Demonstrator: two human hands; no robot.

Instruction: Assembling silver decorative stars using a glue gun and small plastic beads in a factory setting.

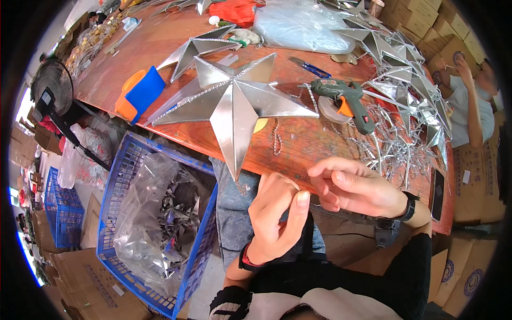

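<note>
A large silver star [234, 109] with beaded edging on some arms lies on the wooden table, its lowest point jutting past the front edge. Just below that point is my left hand [274, 218], closed with the thumb pressed against the bent fingers; whatever it may hold is hidden. To its right, my right hand [362, 186] is half curled, fingers apart, with nothing visible in it. A green glue gun [346, 101] with an orange trigger rests beyond my right hand. A short silver bead strand [277, 137] lies beside the star.
Silver stars [405, 74] and tangled bead trim [384, 133] crowd the table's right side. A blue-orange holder [141, 93], blue-handled snips [309, 68] and a plastic-wrapped bundle [298, 26] lie farther back. A blue crate [120, 186] stands lower left. Another person [472, 101] sits at right.
</note>
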